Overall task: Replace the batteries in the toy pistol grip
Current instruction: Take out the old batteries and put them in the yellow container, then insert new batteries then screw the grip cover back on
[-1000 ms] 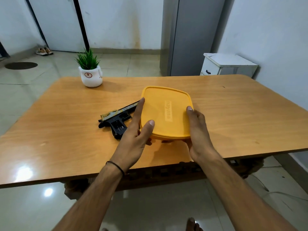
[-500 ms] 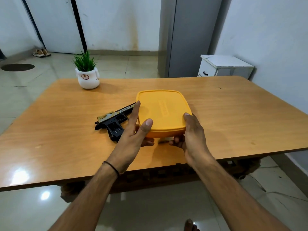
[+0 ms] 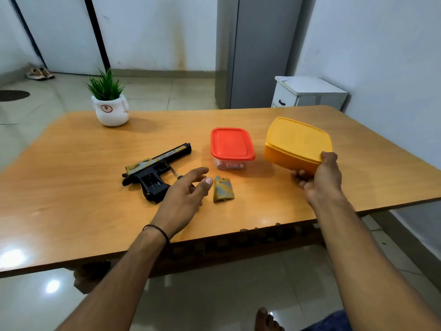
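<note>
Change: I note the yellow box (image 3: pixel 296 142), half a second ago held by both hands at table centre, is now carried off to the right, tilted and clear of the table (image 3: pixel 71 199).
Right hand: the right hand (image 3: pixel 322 177) alone grips the box's near corner, thumb on the lid, fingers curled beneath.
Left hand: the left hand (image 3: pixel 183 199) has let go; fingers spread and relaxed, holding nothing, hovering beside the pistol's grip.
Newly exposed: a red-lidded container (image 3: pixel 231 145) and the grip cover (image 3: pixel 223 189), both previously hidden by the box; a screwdriver (image 3: pixel 175 172) shows partly behind the left hand.
Task item: the toy pistol (image 3: pixel 155 166) lies on its side left of centre, grip toward me with the cover off; I cannot tell whether cells are seated.
Container contents: pale items at the bottom, unidentified.
Assessment: the work area is uncovered; I judge battery handling comes next, with the left hand best placed.
</note>
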